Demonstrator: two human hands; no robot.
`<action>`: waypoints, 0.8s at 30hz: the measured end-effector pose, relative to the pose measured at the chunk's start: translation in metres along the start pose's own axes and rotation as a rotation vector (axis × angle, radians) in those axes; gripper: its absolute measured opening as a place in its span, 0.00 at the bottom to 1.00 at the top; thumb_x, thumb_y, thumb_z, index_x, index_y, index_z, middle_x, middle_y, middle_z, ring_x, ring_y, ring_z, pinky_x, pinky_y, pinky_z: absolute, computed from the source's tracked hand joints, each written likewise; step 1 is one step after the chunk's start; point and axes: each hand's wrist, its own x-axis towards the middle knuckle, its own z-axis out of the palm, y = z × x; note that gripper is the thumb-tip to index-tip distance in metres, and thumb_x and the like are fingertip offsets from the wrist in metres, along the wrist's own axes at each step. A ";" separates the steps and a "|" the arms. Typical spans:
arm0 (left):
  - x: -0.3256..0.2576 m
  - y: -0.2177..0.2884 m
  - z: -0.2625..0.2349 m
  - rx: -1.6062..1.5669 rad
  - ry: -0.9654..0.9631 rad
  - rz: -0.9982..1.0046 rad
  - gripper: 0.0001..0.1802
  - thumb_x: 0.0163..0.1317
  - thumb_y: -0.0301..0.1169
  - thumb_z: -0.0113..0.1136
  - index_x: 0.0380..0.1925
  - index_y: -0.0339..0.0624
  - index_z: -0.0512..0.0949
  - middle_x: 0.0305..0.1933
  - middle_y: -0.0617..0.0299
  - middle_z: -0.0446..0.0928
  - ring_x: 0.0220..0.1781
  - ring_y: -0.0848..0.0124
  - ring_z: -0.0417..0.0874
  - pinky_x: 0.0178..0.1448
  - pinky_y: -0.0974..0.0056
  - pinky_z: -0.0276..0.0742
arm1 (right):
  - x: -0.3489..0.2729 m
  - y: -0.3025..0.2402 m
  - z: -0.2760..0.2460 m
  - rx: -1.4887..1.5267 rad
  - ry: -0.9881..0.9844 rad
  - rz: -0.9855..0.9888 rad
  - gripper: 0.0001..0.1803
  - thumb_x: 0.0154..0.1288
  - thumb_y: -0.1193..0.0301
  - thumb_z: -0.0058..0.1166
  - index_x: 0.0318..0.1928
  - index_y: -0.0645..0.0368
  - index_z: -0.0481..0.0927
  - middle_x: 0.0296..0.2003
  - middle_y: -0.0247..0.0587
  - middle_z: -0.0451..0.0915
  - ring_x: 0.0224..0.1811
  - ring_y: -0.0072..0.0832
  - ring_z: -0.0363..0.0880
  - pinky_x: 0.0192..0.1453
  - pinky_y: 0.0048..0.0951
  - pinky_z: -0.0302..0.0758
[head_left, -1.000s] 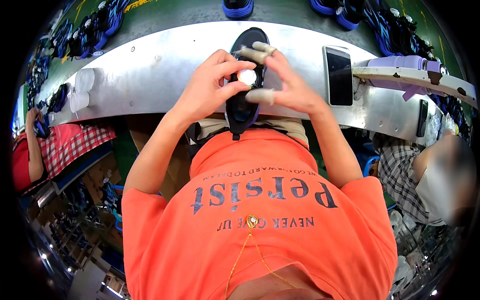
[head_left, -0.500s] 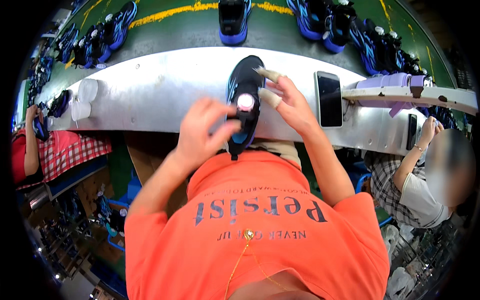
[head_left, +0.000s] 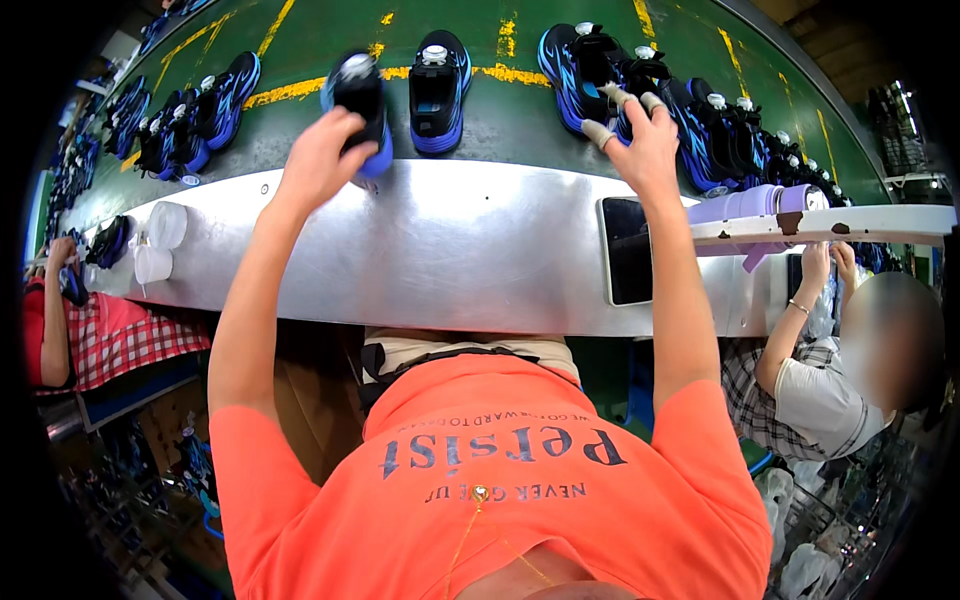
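My left hand [head_left: 318, 160] is stretched out over the green conveyor belt [head_left: 500, 120], shut on a black and blue shoe [head_left: 360, 92] with a white disc on top. The shoe hangs at the belt's near edge, beside another black and blue shoe [head_left: 438, 80] that stands on the belt. My right hand [head_left: 648, 150], with tape on several fingertips, reaches to the right side of the belt. Its fingers are spread and touch a black and blue shoe [head_left: 590, 55] there, without closing around it.
A metal worktable [head_left: 450, 250] runs between me and the belt, with a dark phone [head_left: 628, 250], two white cups [head_left: 158, 242] and a purple bottle [head_left: 745, 205] on it. More shoes [head_left: 200, 110] line the belt. One co-worker [head_left: 60, 320] sits left, another [head_left: 810, 380] right.
The shoe that both hands held over the table has gone out to the belt in my left hand. My right hand has let go and reached to another shoe on the belt.
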 end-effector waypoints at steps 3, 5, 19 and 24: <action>0.032 -0.007 0.024 -0.042 0.207 -0.121 0.16 0.61 0.32 0.58 0.49 0.42 0.76 0.50 0.52 0.76 0.46 0.58 0.79 0.49 0.63 0.74 | 0.025 0.029 0.012 -0.210 -0.105 -0.002 0.35 0.47 0.45 0.66 0.57 0.38 0.77 0.56 0.63 0.67 0.61 0.56 0.63 0.64 0.53 0.58; 0.029 -0.011 0.043 -0.056 0.211 -0.143 0.17 0.62 0.35 0.58 0.51 0.45 0.77 0.57 0.52 0.74 0.53 0.57 0.77 0.54 0.61 0.73 | 0.037 0.037 0.017 -0.302 -0.314 0.063 0.35 0.47 0.44 0.65 0.57 0.38 0.76 0.54 0.58 0.72 0.59 0.53 0.67 0.61 0.51 0.63; -0.094 0.116 0.098 -0.715 0.072 -0.464 0.34 0.59 0.32 0.57 0.64 0.33 0.61 0.66 0.41 0.63 0.68 0.52 0.64 0.68 0.57 0.62 | -0.104 -0.138 -0.037 0.170 -0.590 -0.296 0.16 0.50 0.62 0.60 0.38 0.55 0.77 0.26 0.46 0.76 0.30 0.45 0.78 0.33 0.42 0.75; -0.081 0.054 0.070 -0.422 -0.032 -0.458 0.24 0.55 0.23 0.49 0.55 0.37 0.74 0.52 0.46 0.78 0.53 0.53 0.79 0.59 0.59 0.72 | -0.121 -0.153 -0.043 0.636 -0.823 -0.237 0.21 0.54 0.70 0.59 0.50 0.59 0.75 0.39 0.48 0.74 0.39 0.45 0.76 0.42 0.40 0.75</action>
